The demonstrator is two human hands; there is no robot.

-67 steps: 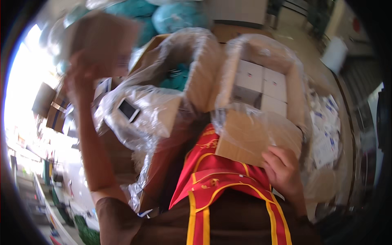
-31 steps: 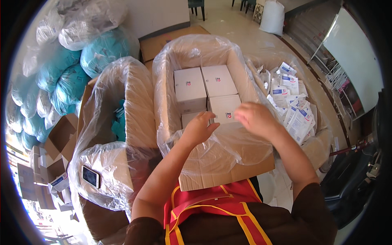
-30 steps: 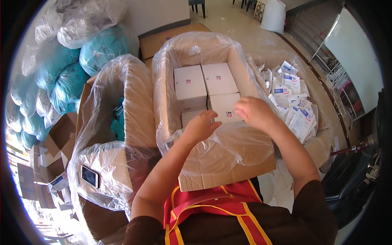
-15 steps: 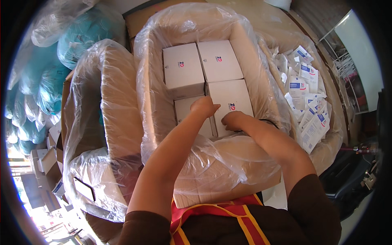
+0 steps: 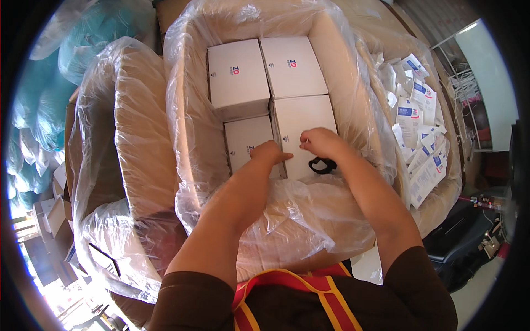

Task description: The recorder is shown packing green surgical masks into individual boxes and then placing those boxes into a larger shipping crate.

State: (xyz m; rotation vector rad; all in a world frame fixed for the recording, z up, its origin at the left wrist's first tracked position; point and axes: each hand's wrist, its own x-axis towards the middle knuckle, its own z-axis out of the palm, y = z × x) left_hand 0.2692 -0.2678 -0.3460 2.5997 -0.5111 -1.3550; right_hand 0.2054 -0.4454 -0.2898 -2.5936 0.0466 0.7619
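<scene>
Several white boxes stand side by side in a large brown carton (image 5: 187, 132) lined with clear plastic. My left hand (image 5: 268, 152), its fingers curled and partly hidden, rests over the near left white box (image 5: 243, 132). Its thumb side points toward the seam with the near right white box (image 5: 306, 110). Above that box my right hand (image 5: 321, 141) is closed in a pinch; whatever its fingertips hold, if anything, is too small to make out. A black loop (image 5: 322, 165) hangs at my right wrist. Two more boxes, far left (image 5: 237, 83) and far right (image 5: 292, 69), fill the back.
To the right, another plastic-lined carton holds many white printed packets (image 5: 422, 127). On the left stands a further lined carton (image 5: 141, 138), with a dark-edged flat item (image 5: 105, 259) near its front. Bags of teal material (image 5: 44, 110) are piled beyond it.
My right hand has risen away from the near part of the near right box, and the black loop now shows fully. My left hand has shifted slightly left and nearer. The whole view has shifted a little.
</scene>
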